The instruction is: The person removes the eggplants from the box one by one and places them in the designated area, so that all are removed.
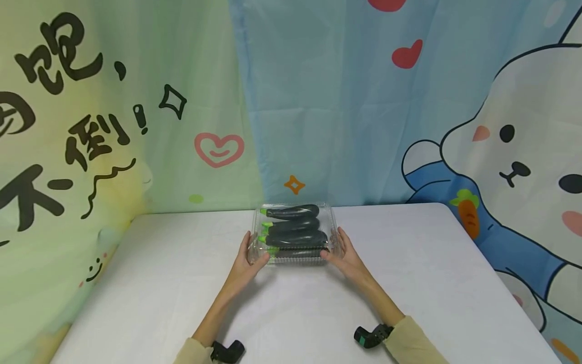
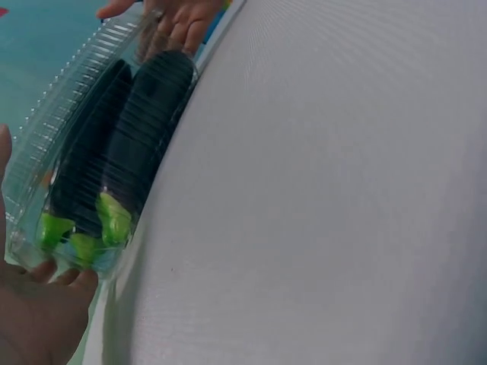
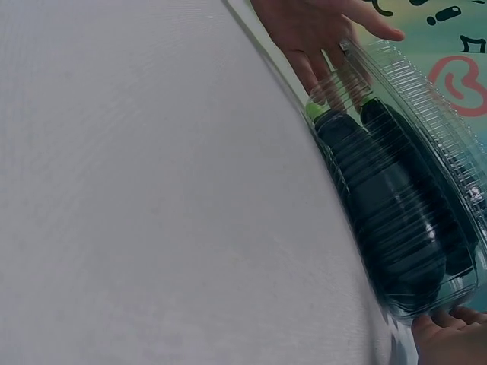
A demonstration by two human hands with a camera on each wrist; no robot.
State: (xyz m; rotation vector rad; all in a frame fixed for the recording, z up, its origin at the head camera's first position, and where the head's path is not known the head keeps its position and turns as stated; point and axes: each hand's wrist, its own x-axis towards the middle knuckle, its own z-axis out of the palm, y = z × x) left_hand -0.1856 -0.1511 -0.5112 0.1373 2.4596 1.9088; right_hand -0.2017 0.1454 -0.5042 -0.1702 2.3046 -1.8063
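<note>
A clear plastic box with ridged walls is held between both hands near the far side of the white table. Inside lie several long, dark eggplants, stacked lengthwise with their green caps toward the left. My left hand grips the box's left end, thumb on the near edge and fingers along the side. At the opposite end my right hand holds it the same way. In the left wrist view the left fingers reach under the capped end; the right wrist view shows right fingertips at the bottom corner.
The white-covered table stretches out around the box. Behind it hangs a printed curtain with hearts, lettering and a cartoon animal, close to the table's back edge. Black wrist cameras sit on both forearms.
</note>
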